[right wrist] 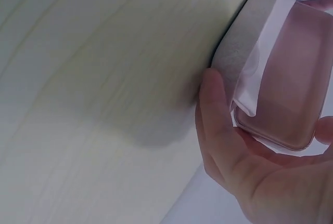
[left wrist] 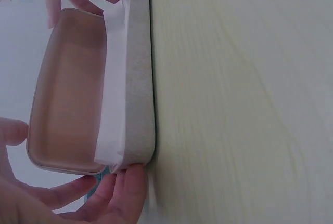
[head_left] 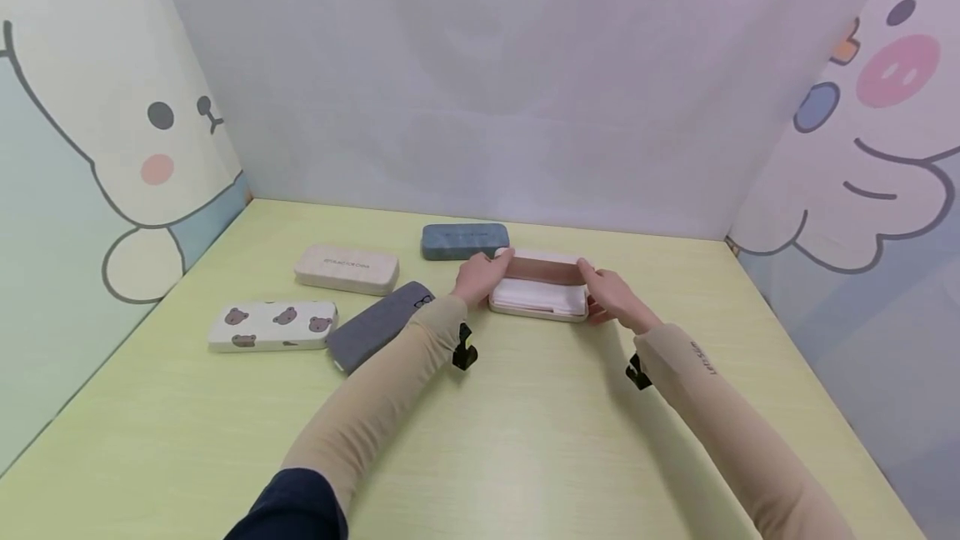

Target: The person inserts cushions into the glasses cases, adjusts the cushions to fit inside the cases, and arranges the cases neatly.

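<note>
A pale eyeglass case (head_left: 517, 311) stands open on the table, its lid tilted up at the back with a brown lining (head_left: 546, 272). White cloth (head_left: 534, 293) lies in its base, and in the left wrist view a flap of it rises along the inner edge. My left hand (head_left: 480, 277) grips the left end, thumb at the lid's edge and fingertips against the base. At the right end my right hand (head_left: 615, 298) holds it likewise, with the thumb on the lid and fingers by the base (right wrist: 242, 52). Whatever lies under the cloth is hidden.
Just behind the left hand is a blue case (head_left: 465, 242). To the left lie a cream case (head_left: 347, 268) with lettering, a grey case (head_left: 378, 325) partly behind the left sleeve, and a white case (head_left: 270, 327) with bear prints. Curtain-like walls (head_left: 480, 107) bound the table.
</note>
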The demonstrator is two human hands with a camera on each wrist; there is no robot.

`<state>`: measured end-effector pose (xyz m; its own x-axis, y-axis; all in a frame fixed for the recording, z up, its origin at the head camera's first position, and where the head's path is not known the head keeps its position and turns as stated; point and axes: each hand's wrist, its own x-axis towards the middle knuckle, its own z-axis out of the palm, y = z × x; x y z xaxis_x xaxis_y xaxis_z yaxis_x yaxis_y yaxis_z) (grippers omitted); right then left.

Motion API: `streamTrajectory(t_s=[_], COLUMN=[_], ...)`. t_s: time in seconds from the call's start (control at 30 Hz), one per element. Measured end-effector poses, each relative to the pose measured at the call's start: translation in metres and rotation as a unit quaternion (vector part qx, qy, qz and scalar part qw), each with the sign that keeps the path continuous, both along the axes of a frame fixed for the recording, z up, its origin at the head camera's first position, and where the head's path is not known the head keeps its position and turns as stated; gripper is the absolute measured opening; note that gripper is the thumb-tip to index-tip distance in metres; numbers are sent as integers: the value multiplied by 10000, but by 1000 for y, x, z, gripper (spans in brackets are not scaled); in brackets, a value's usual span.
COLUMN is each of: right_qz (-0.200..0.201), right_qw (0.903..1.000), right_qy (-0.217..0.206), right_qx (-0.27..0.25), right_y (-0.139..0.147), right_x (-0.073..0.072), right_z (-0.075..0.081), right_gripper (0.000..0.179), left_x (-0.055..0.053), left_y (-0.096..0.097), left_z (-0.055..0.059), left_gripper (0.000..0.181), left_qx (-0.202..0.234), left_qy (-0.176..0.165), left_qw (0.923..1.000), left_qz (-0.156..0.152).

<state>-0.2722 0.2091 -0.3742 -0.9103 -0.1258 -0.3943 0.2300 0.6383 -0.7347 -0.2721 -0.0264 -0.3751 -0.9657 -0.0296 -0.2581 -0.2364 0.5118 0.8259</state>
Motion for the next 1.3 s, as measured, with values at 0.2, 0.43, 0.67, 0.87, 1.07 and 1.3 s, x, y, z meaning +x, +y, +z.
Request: streamTrajectory(t_s=[0.2,0.43,0.67,0.87,1.07,1.3], right_qz=[101,323,330,316,320,500], right_qw=[9998,9984,9939,9918,9917,9909], right_qy=[-109,-324,-683,-751,-626,-525], right_qx=[-149,-336,-804,-983,-1075,-1137], right_y=[1,3,9,8,9,14], right_x=[0,2,2,4,4,4], right_z=[3,7,6,8,9,5], right_gripper=[82,79,73,69,64,56], left_x=[-1,-3,1,2,1,2], left_y=[-4,-10,-12,-16,-17,-16], left_z=[1,4,6,5,5,3], left_gripper=[76,71,71,66,59,56], left_qx=[124,461,743,666,643,636], left_qy=[-128,-415,-597,-565,-402,-384], left_qw=[9997,9969,9942,9946,9951,9948], left_qz=[-148,-479,-499,-556,-634,-691])
